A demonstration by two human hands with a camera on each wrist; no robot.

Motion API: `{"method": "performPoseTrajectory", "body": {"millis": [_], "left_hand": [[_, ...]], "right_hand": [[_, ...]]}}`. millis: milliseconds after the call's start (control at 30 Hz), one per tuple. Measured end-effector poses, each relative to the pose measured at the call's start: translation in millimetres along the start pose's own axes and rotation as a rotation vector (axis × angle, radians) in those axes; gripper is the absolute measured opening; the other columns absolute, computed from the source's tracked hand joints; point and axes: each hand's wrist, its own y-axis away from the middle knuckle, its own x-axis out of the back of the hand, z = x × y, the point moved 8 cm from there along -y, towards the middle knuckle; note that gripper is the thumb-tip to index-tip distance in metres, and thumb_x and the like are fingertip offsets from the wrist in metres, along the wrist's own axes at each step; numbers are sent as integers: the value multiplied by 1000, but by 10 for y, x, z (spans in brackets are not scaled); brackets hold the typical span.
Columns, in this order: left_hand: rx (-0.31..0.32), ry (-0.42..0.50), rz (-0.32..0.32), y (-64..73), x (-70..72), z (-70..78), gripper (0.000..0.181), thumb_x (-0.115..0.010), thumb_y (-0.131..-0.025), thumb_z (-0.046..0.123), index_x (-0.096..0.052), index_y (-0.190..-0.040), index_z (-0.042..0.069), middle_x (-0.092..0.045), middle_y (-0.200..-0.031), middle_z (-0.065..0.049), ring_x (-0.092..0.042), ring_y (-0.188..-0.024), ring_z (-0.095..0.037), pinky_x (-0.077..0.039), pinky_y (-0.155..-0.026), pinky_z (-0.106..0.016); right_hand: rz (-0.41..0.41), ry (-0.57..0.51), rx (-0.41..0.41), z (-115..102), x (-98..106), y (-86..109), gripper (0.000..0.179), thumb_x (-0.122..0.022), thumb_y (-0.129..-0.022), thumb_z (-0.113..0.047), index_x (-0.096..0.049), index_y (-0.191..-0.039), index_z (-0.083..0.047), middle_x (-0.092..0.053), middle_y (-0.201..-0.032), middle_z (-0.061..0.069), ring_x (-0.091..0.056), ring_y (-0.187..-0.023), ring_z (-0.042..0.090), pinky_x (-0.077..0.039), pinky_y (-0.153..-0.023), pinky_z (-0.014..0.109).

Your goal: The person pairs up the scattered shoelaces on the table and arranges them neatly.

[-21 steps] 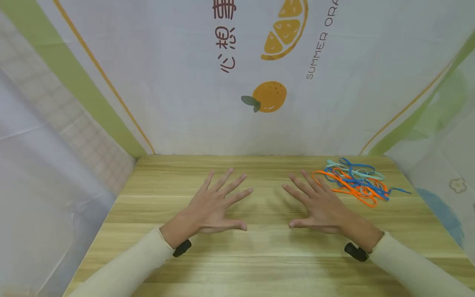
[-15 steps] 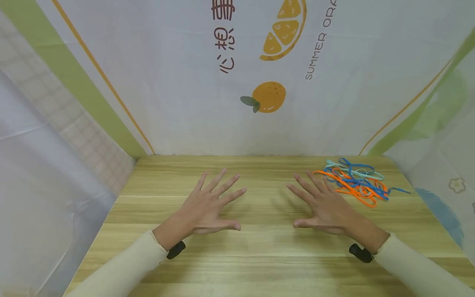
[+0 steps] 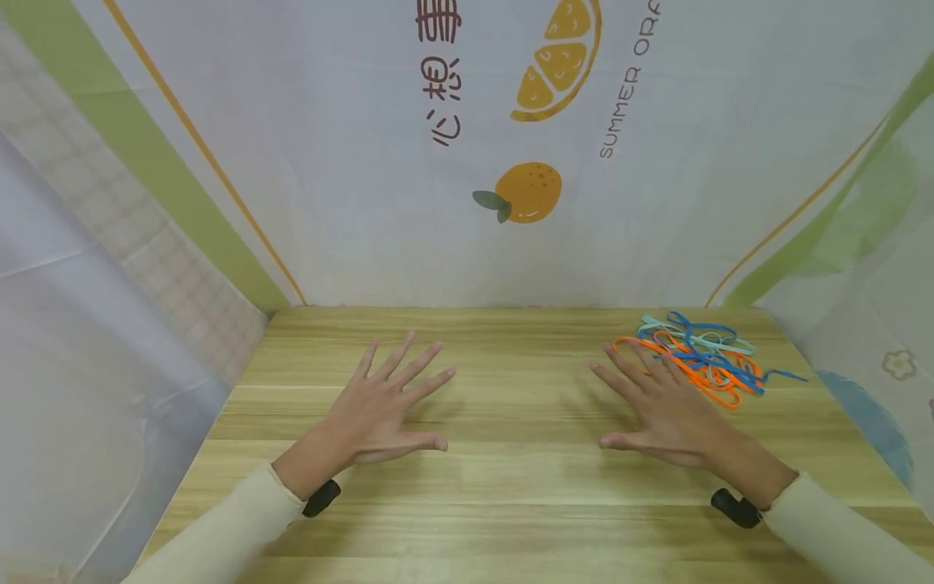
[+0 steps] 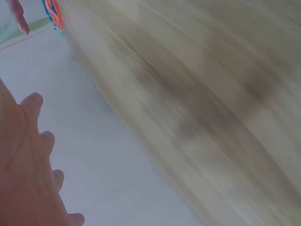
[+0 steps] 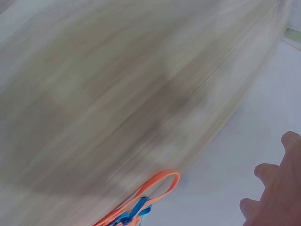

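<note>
My left hand (image 3: pixel 379 410) hovers over the left half of the wooden table (image 3: pixel 511 487), fingers straight and spread, holding nothing. Its palm side fills the edge of the left wrist view. On the other side my right hand (image 3: pixel 671 414) is likewise spread above the table and holds nothing. Its fingertips overlap a tangled pile of flat laces in the head view; the right wrist view shows them apart. The pile mixes an orange lace (image 3: pixel 718 393), a blue lace (image 3: pixel 737 373) and a pale mint lace (image 3: pixel 740 346). Part of the orange lace is hidden behind the right fingers.
A white cloth (image 3: pixel 379 243) printed with oranges and lettering hangs behind the table's far edge. More cloth hangs at the left and right sides. A small black device (image 3: pixel 321 498) sits at the left wrist, and another black device (image 3: pixel 735 508) at the right.
Both hands have drifted apart, the left hand leftward and the right hand rightward, closer over the laces. The fingers stay spread, and the pile lies as before.
</note>
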Motion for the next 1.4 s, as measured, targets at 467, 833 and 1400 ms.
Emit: {"method": "performPoseTrajectory", "body": {"millis": [467,833,1400], "left_hand": [[-42,145,48,-319,-140,244,92,-74,-96,67,-43,-170,22,-36,-176,-13,-29,-161,-48,-23,-122,-79],[-36,439,-49,-868,-382,595,92,-76,-103,48,-33,-172,8,-32,-176,-17,-27,-162,-47,-30,-125,-67],[23,668,-181,-1487,-700,1129,95,-72,-103,54,-25,-176,15,-29,-179,-10,-28,-164,-30,-31,-129,-48]], "right_hand": [[-25,-117,-149,455,-5,17,99,-73,-99,-67,-32,-174,-17,-26,-179,18,-10,-166,49,-18,-121,81],[-29,-292,-374,1311,-7,117,91,-69,-107,-53,-29,-172,-3,-34,-170,32,-25,-154,63,-26,-115,81],[-163,-306,-592,2315,-179,396,76,-33,-119,-44,-21,-164,17,-22,-162,51,-20,-147,73,-20,-114,85]]}}
